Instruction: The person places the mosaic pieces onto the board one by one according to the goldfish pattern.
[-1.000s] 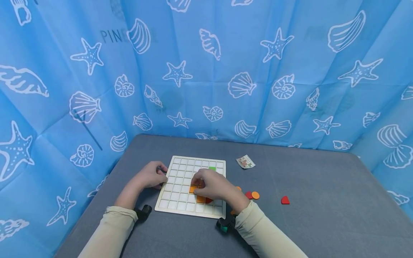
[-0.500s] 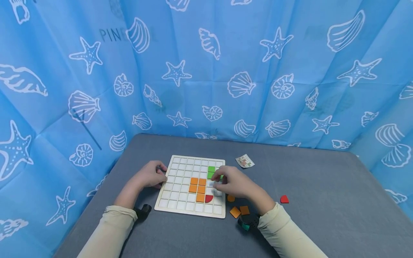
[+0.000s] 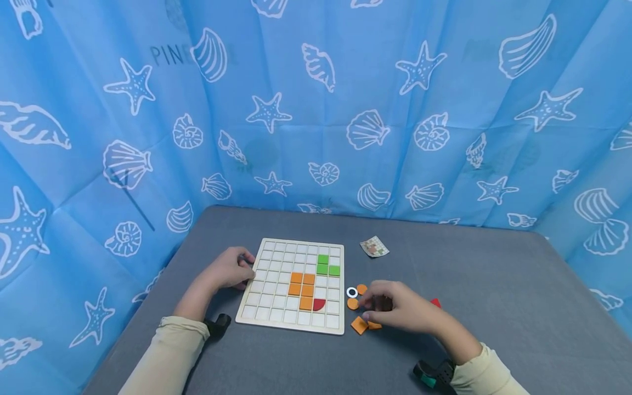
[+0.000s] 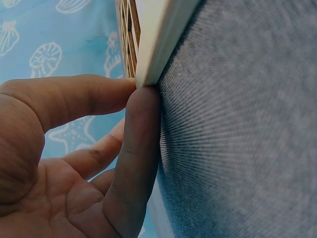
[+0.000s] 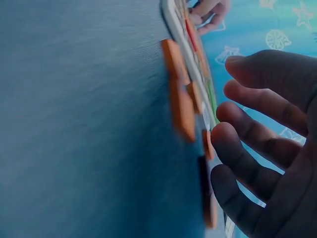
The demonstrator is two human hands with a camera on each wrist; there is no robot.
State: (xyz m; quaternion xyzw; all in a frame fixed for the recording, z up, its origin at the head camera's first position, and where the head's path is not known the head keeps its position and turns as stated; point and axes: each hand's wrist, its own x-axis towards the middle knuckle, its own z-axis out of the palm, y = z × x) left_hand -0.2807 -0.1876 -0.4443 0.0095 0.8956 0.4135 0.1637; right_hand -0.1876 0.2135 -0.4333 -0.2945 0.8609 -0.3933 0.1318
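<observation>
A white grid board lies on the grey table, holding several orange squares, three green squares and a red quarter-circle. At its left edge my left hand pinches the rim between thumb and index finger; the left wrist view shows the board edge meeting both fingertips. My right hand hovers right of the board, fingers loosely bent and holding nothing visible. Below and beside its fingertips lie orange square tiles, orange discs and a white ring-shaped piece.
A small printed card lies beyond the board's right side. A red piece shows partly behind the right wrist. A blue shell-patterned curtain stands behind the table.
My right hand has moved right, off the board to above the loose pieces. The orange and green squares on the board are now uncovered. My left hand stays at the rim.
</observation>
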